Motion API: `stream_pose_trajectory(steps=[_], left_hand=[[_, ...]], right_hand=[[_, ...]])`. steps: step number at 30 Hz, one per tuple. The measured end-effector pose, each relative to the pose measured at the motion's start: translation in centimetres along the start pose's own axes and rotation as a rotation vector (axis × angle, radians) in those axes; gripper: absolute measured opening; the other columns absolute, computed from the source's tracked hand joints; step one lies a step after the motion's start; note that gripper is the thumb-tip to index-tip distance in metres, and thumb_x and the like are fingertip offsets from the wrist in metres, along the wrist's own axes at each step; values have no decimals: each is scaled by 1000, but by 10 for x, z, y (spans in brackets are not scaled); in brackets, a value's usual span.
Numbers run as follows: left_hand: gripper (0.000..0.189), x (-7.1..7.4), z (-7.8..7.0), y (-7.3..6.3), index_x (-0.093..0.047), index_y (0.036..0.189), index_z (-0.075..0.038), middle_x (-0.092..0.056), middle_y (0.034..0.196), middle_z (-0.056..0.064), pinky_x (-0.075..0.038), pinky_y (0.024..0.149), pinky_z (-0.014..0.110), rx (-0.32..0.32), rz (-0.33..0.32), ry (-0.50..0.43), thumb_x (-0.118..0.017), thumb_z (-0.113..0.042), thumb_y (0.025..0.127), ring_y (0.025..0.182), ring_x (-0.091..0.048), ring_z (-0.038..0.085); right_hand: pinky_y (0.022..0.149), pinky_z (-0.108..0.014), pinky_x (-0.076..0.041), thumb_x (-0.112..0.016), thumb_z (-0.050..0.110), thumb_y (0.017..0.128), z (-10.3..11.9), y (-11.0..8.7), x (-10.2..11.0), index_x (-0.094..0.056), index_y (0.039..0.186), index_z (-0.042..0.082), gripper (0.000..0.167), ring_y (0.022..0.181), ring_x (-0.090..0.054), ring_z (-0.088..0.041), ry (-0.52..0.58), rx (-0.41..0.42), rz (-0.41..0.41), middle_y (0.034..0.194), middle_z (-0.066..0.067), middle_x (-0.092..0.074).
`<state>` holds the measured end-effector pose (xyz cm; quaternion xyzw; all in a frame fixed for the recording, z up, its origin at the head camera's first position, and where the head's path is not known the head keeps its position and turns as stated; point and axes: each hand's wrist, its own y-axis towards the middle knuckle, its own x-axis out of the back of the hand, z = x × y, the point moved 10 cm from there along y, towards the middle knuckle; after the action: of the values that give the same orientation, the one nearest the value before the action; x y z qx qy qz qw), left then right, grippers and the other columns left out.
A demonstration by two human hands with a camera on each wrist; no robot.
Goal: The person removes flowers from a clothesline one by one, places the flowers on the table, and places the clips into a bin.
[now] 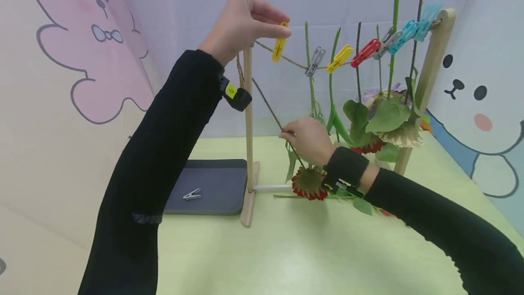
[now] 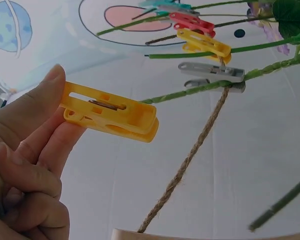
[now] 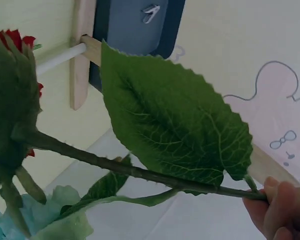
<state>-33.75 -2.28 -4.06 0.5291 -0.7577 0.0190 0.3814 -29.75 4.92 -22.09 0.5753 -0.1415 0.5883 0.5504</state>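
My left hand point(image 1: 241, 24) pinches a yellow clothespin point(image 2: 112, 112) by its handle ends, close to the left end of a twine rope point(image 2: 190, 160). In the left wrist view the clothespin is apart from the rope. Lower down, my right hand point(image 1: 308, 140) pinches the dark stem of a red flower point(image 1: 309, 183), which hangs head down with its stem slanting up to the left. A broad green leaf point(image 3: 175, 117) grows from that stem beside my right fingertips. Nearest on the rope, a grey clothespin point(image 1: 315, 61) clips another green stem.
Yellow, red, grey and blue clothespins clip more upside-down flowers toward the right post point(image 1: 434, 58) of the wooden frame. Left of the left post point(image 1: 248, 117), a dark tray point(image 1: 229, 176) holds a small grey clothespin point(image 1: 192, 194). A green stem point(image 1: 282, 196) lies on the table.
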Motion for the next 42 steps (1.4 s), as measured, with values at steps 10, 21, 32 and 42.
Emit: stream_pose_trajectory(steps=[10,21,32,42], left_hand=[[28,-1,61,-62,-71,102,-14,-69,96,0,-31,45,22,97,85,143,-76,-24,76,52,-35,13],[33,-7,210,-116,-69,108,-15,-66,107,7,-43,61,29,290,155,205,-75,-23,76,83,-51,22],[33,-55,324,-152,-66,108,-7,-64,107,13,-48,86,37,440,260,297,-73,-16,77,101,-59,29],[27,-75,368,-166,-72,93,-9,-69,94,7,-50,74,40,500,268,526,-81,-14,67,88,-62,26]], right_hand=[[49,-28,-48,-65,5,82,3,-51,-41,-65,72,7,10,56,-57,-16,-397,209,206,66,-4,-62],[38,-23,-34,-71,-4,71,-44,-101,-76,-54,57,8,25,46,-34,-7,-640,379,235,56,-3,-49],[36,-22,-36,-76,0,66,-51,-119,-103,-57,58,7,22,44,-40,-7,-732,494,183,56,-3,-50],[44,-21,-14,-73,-4,69,-64,-119,-118,-49,52,10,32,48,-21,-5,-724,460,191,53,-3,-44]])
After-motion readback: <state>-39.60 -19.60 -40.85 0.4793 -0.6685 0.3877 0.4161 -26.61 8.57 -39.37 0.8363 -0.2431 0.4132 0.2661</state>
